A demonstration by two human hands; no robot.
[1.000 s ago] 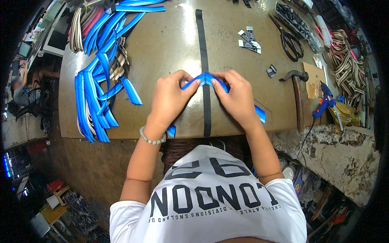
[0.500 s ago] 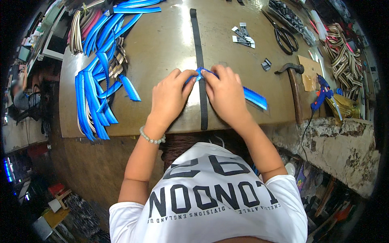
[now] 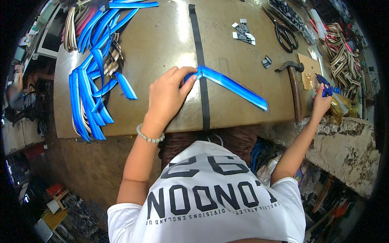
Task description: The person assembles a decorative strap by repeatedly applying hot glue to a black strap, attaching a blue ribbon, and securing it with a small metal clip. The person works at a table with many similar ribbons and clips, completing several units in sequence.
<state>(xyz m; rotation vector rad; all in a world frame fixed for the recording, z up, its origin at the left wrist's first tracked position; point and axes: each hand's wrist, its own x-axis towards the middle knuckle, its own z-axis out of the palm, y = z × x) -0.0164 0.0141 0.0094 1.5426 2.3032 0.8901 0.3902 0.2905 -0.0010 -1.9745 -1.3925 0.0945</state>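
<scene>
My left hand (image 3: 168, 95) pinches a blue ribbon strap (image 3: 237, 90) near its bend, at the middle of the table. The strap's longer end slants down to the right. Beneath the bend a black strap (image 3: 197, 44) runs straight from the far side to the near edge. At the far right my right hand (image 3: 321, 104) is closed round a blue glue gun (image 3: 326, 90), its fingers partly hidden by the handle.
Piles of blue straps (image 3: 83, 103) lie along the left side. A hammer (image 3: 295, 87), black scissors (image 3: 285, 38), a small dark piece (image 3: 266, 62) and several small labels (image 3: 244, 35) lie on the right. Striped straps (image 3: 342, 60) are heaped beyond, near a piece of cardboard (image 3: 308, 71).
My right hand has let go of the blue strap and moved far right onto the glue gun. My left hand still pinches the strap, whose right part now shows.
</scene>
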